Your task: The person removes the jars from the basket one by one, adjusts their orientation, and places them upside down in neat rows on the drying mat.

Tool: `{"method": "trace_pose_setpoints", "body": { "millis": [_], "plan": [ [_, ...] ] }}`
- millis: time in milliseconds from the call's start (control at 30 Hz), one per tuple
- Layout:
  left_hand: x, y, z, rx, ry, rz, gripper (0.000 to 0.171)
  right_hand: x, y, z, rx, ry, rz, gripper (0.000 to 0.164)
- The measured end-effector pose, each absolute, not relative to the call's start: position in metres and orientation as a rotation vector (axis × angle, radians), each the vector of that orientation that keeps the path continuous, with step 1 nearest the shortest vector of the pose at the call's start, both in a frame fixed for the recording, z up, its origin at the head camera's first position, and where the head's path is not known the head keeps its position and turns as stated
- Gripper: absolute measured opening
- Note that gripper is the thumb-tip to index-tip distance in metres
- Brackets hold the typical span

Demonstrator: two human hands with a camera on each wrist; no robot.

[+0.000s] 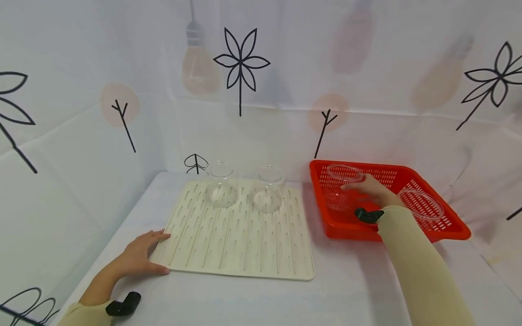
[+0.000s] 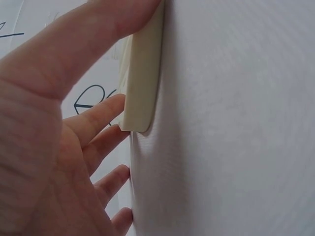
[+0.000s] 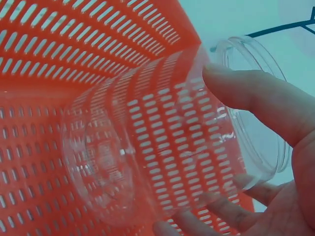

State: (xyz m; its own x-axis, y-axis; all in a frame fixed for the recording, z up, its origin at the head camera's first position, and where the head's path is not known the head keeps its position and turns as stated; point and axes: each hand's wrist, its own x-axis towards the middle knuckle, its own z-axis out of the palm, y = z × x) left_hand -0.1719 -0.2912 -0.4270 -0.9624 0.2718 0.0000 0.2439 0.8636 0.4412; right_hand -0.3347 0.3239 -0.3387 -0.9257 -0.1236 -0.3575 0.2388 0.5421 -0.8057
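Observation:
Inside the red basket, my right hand (image 1: 374,189) grips a clear jar (image 3: 172,132) near its rim. In the right wrist view the thumb lies on one side of the jar and the fingers on the other. The jar's round base points into the basket. My left hand (image 1: 138,253) rests at the near left corner of a cream ridged mat (image 1: 240,244), thumb along its front edge. Its fingers (image 2: 106,110) reach along the mat's left edge, extended. Two more clear jars, one on the left (image 1: 222,185) and one on the right (image 1: 268,190), stand at the mat's far side.
The red perforated basket (image 1: 332,230) stands right of the mat on a white-covered table (image 1: 261,303). Another clear jar (image 1: 422,203) lies in the basket's right part, its round rim showing. A white printed curtain (image 1: 277,131) hangs behind and to the sides.

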Motion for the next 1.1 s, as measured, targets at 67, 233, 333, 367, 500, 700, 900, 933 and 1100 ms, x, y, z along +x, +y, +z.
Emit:
{"method": "trace_pose_setpoints", "body": {
  "millis": [67, 233, 333, 367, 500, 700, 900, 933, 1100],
  "plan": [
    [-0.172, -0.291, -0.427, 0.407, 2.970, 0.692, 0.095, -0.333, 0.324, -0.336, 0.091, 2.421, -1.347, 0.102],
    [-0.174, -0.291, -0.429, 0.390, 2.973, 0.702, 0.096, -0.327, 0.321, -0.327, 0.117, 2.394, -1.421, 0.104],
    [-0.174, -0.291, -0.429, 0.388, 2.964, 0.703, 0.096, -0.324, 0.319, -0.322, 0.131, 2.372, -1.482, 0.100],
    [-0.174, -0.291, -0.429, 0.389, 2.961, 0.702, 0.096, -0.323, 0.319, -0.320, 0.126, 2.375, -1.492, 0.100],
    [-0.173, -0.290, -0.429, 0.388, 2.952, 0.700, 0.096, -0.319, 0.317, -0.311, 0.109, 2.401, -1.516, 0.098],
    [-0.174, -0.291, -0.429, 0.358, 2.949, 0.709, 0.097, -0.312, 0.310, -0.300, 0.105, 2.483, -1.479, 0.103],
    [-0.171, -0.290, -0.428, 0.348, 2.929, 0.722, 0.098, -0.305, 0.301, -0.293, 0.087, 2.548, -1.501, 0.104],
    [-0.171, -0.290, -0.427, 0.351, 2.930, 0.720, 0.098, -0.304, 0.300, -0.292, 0.083, 2.566, -1.489, 0.105],
    [-0.172, -0.289, -0.425, 0.367, 2.942, 0.700, 0.098, -0.297, 0.297, -0.287, 0.071, 2.640, -1.442, 0.110]
  ]
}}
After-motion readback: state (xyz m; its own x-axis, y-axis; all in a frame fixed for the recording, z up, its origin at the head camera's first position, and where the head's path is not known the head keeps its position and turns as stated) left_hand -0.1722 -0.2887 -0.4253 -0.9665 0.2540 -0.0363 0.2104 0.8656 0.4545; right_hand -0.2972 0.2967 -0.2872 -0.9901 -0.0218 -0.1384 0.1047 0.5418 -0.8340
